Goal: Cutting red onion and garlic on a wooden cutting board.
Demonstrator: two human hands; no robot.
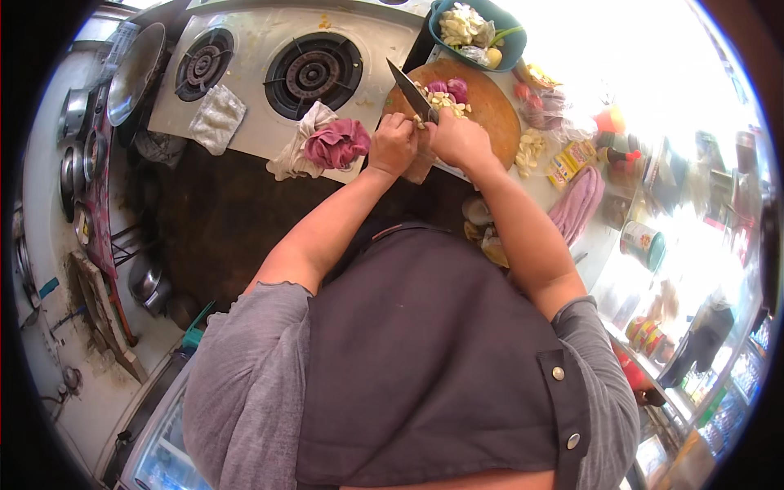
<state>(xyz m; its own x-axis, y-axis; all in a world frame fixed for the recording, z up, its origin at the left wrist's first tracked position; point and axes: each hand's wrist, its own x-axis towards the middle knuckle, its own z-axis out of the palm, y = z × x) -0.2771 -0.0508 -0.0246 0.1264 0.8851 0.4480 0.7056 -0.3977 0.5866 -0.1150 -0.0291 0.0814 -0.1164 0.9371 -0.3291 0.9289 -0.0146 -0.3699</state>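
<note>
My right hand (459, 141) is closed around the handle of a kitchen knife (409, 86), whose dark blade points up and left over a round wooden cutting board (499, 116). Chopped pale pieces, perhaps garlic (450, 105), lie on the board beside the blade. Behind them sit peeled red onions (456, 89). My left hand (394, 144) is at the board's near left edge, fingers curled near the knife's heel; whether it grips a small piece there is unclear. Below and between the hands is a translucent plastic bag or sheet (418, 166), partly hidden.
A gas stove with a large burner (313, 73) and a smaller burner (204, 65) is at left, with a crumpled pink cloth (337, 144) and a white cloth (218, 119) on its edge. A teal basket (514, 46) stands behind the board. Sliced pale pieces (530, 150) and yellow packets (571, 162) lie right.
</note>
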